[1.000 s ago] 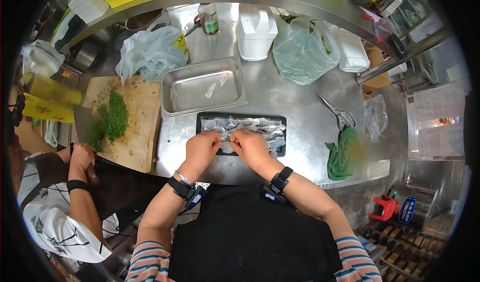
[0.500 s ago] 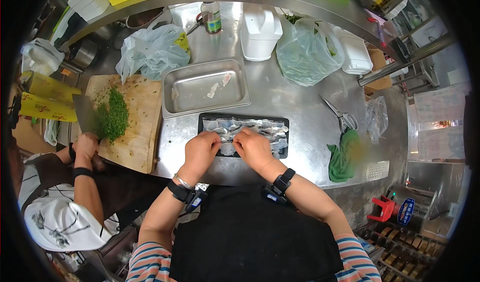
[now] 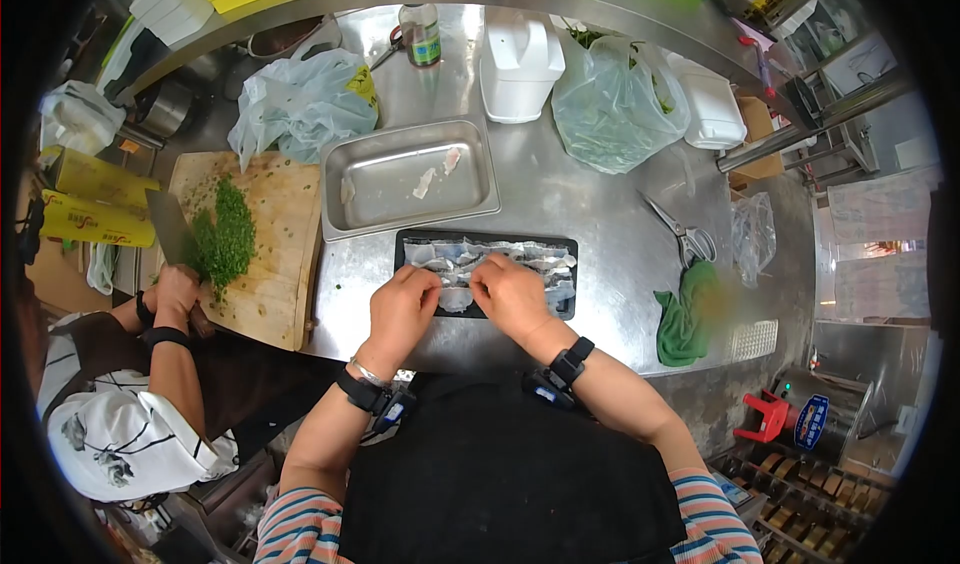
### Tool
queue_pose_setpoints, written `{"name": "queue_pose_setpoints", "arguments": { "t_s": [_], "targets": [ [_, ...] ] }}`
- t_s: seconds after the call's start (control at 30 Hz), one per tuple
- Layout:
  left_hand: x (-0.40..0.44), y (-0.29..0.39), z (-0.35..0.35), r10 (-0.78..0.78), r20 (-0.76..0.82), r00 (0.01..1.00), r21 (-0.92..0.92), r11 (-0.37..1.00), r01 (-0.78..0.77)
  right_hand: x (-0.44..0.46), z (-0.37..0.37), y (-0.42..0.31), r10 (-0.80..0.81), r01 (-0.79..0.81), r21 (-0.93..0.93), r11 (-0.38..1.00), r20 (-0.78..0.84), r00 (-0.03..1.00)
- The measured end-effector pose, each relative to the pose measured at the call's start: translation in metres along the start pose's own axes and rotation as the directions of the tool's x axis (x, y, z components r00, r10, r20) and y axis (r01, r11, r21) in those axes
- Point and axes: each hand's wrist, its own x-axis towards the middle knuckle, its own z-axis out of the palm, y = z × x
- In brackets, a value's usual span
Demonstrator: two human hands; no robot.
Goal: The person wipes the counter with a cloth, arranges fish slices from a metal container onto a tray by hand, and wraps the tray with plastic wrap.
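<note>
A black rectangular tray (image 3: 400, 254) lies on the steel table, filled with rows of thin, greyish-white slices (image 3: 455, 299). Over its left part is my left hand (image 3: 403, 309), fingers bent and pressed together at the slices. My right hand (image 3: 512, 294) is pinched over the tray's middle, a short gap from the left one. Whatever the fingertips of either hand hold is hidden or too small to name. Just behind the black tray stands a steel pan (image 3: 385, 189) with a few pale scraps (image 3: 424, 183) in it.
At left, a co-worker's hand (image 3: 178, 289) holds a cleaver (image 3: 172, 226) beside chopped greens (image 3: 228, 234) on a wooden board (image 3: 285, 254). Bags (image 3: 300, 104), a bottle (image 3: 421, 39) and a white jug (image 3: 520, 74) stand behind. Scissors (image 3: 685, 236) and a green cloth (image 3: 683, 324) lie right.
My hands stay over the black tray, with small finger movements and slightly more space between them. The co-worker's cleaver and hands have shifted at the board. The view has moved slightly.
</note>
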Motion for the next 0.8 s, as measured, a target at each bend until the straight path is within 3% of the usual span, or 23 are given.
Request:
{"name": "queue_pose_setpoints", "arguments": {
  "t_s": [0.17,0.23,0.4,0.47,0.57,0.7,0.8],
  "targets": [
    [-0.001,-0.008,0.008,-0.020,-0.008,1.000,-0.011,1.000,0.020,-0.002,0.002,0.002,-0.013,0.013,0.048,0.999,0.006,1.000],
    [-0.002,-0.007,0.006,-0.036,-0.001,0.999,-0.029,0.999,0.036,-0.012,0.019,0.019,-0.185,0.184,0.019,0.983,0.083,0.979],
    [-0.002,-0.009,0.002,-0.063,-0.058,0.996,-0.078,0.995,0.059,-0.016,0.025,0.023,-0.200,0.200,-0.055,0.978,0.005,0.980],
    [-0.002,-0.006,-0.001,0.051,-0.018,0.999,-0.091,0.995,-0.052,-0.016,0.024,0.022,-0.205,0.205,-0.063,0.977,0.004,0.979],
    [0.000,-0.006,0.001,0.182,0.048,0.982,-0.052,0.982,-0.179,-0.021,0.028,0.025,-0.087,0.077,0.087,0.993,0.122,0.989],
    [0.004,-0.014,0.001,0.206,0.037,0.978,0.009,0.978,-0.207,-0.011,0.017,0.014,-0.155,0.151,0.056,0.987,0.082,0.984],
    [0.020,-0.003,-0.024,0.190,-0.036,0.981,-0.075,0.979,-0.192,0.007,-0.017,-0.010,-0.156,0.147,0.116,0.982,0.075,0.985]
  ]
}}
